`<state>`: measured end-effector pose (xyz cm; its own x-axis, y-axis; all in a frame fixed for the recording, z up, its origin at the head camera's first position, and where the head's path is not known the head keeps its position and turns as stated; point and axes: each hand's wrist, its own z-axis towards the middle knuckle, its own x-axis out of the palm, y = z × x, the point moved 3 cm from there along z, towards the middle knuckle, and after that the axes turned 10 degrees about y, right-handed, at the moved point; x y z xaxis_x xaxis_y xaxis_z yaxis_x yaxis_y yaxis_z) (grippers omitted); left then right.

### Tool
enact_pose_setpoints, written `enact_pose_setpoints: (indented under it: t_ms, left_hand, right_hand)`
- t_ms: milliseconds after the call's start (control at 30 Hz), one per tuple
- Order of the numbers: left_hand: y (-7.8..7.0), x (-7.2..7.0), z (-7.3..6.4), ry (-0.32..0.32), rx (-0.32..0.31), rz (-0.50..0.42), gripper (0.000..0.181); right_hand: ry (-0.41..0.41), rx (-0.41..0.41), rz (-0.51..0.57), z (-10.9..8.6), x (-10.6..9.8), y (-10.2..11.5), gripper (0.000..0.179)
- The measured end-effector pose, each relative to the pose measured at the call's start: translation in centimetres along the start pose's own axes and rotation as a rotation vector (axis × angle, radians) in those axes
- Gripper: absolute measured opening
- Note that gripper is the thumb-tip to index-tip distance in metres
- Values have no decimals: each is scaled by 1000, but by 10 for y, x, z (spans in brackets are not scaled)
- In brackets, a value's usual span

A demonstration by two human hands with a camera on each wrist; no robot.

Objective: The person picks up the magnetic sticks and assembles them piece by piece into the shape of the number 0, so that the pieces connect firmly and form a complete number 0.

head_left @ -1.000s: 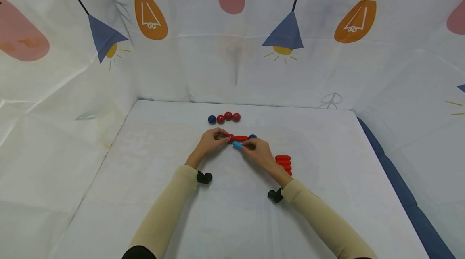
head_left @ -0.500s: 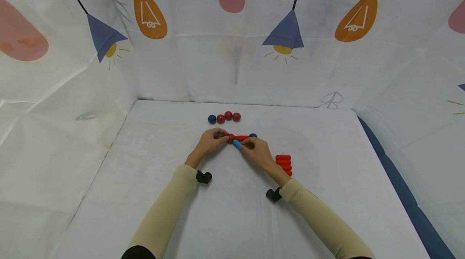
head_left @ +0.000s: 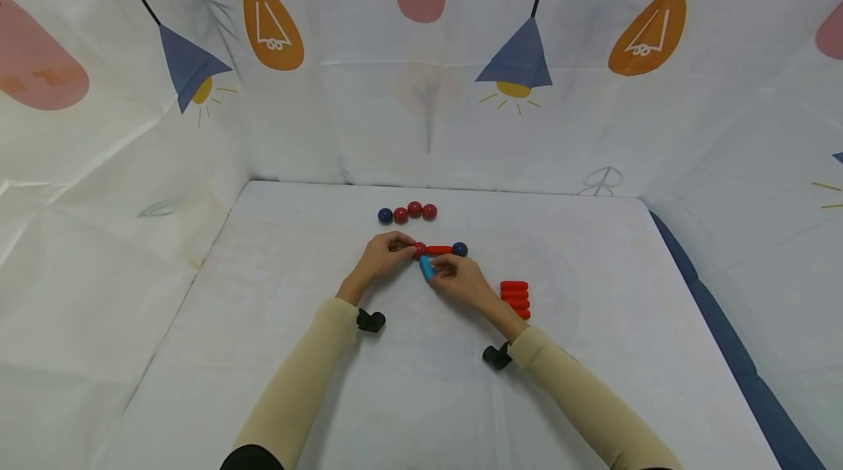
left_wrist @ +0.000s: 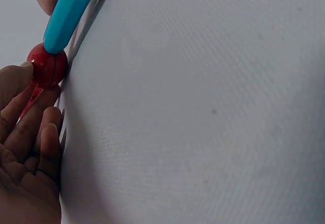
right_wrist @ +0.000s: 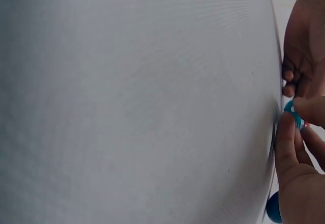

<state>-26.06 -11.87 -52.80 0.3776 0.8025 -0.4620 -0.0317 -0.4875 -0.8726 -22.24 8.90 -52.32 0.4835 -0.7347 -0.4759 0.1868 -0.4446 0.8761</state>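
Observation:
My left hand (head_left: 385, 254) pinches a red ball (left_wrist: 50, 67) between thumb and fingers on the table. From that ball a red rod (head_left: 439, 250) runs right to a dark blue ball (head_left: 459, 249). My right hand (head_left: 463, 280) pinches the end of a light blue rod (left_wrist: 68, 18); its other end meets the near side of the red ball. In the right wrist view the light blue rod (right_wrist: 293, 110) is mostly hidden by the fingers, and part of the dark blue ball (right_wrist: 274, 208) shows below them.
Behind the hands, a dark blue ball (head_left: 385, 216) and several red balls (head_left: 415, 209) stand in a row. A stack of several red rods (head_left: 514, 295) lies beside the right forearm. The white table (head_left: 316, 210) ends at a printed cloth wall.
The light blue rod has swung from pointing toward the right hand to pointing nearer the body, touching the red ball. The right hand has shifted slightly nearer, uncovering the dark blue ball. The left hand stays put.

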Motion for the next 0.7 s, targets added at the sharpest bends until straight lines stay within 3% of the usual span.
enact_pose_setpoints:
  t_ms: [233, 700]
  left_hand:
    - [-1, 0, 0, 0, 2, -5, 27]
    - [-2, 0, 2, 1, 14, -2, 26]
  right_hand:
    - [13, -5, -58, 3, 4, 1, 35]
    - [17, -11, -64, 7, 11, 5, 40]
